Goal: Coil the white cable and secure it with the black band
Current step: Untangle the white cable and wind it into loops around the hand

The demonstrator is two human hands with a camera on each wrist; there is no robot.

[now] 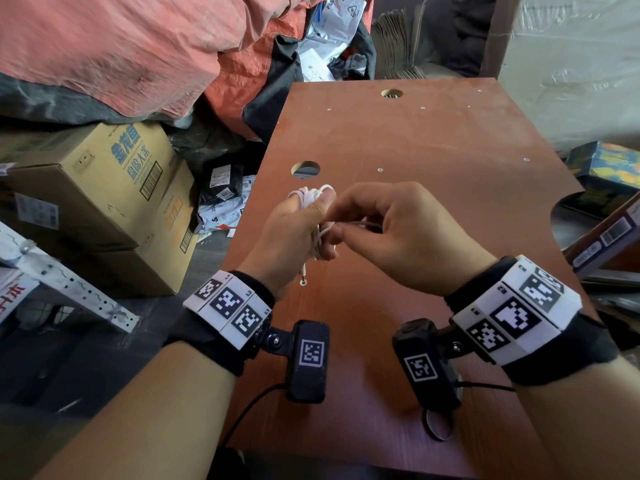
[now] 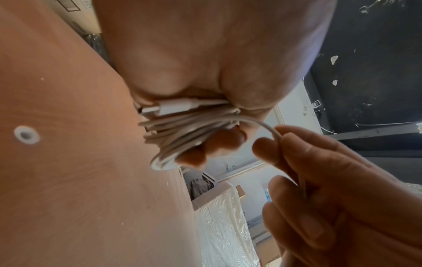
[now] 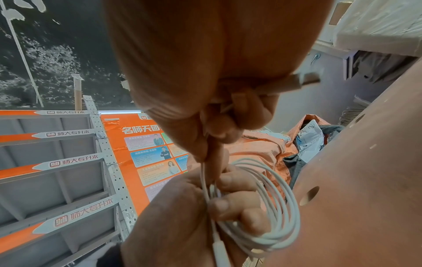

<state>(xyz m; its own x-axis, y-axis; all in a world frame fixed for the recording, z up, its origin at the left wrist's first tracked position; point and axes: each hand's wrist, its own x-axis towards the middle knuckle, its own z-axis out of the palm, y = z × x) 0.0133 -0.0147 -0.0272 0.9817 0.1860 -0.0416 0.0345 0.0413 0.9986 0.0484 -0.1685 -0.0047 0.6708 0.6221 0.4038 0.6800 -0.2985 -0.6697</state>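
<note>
The left hand (image 1: pixel 291 233) grips the coiled cable (image 3: pixel 274 207) above the table (image 1: pixel 433 161), fingers curled round the loops. The right hand (image 1: pixel 398 233) pinches its free end.

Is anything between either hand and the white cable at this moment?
Nothing visible. The left hand already grips the coiled white cable, and the right hand pinches its loose end. The black band does not show in any view, so the path to it cannot be judged.
</note>
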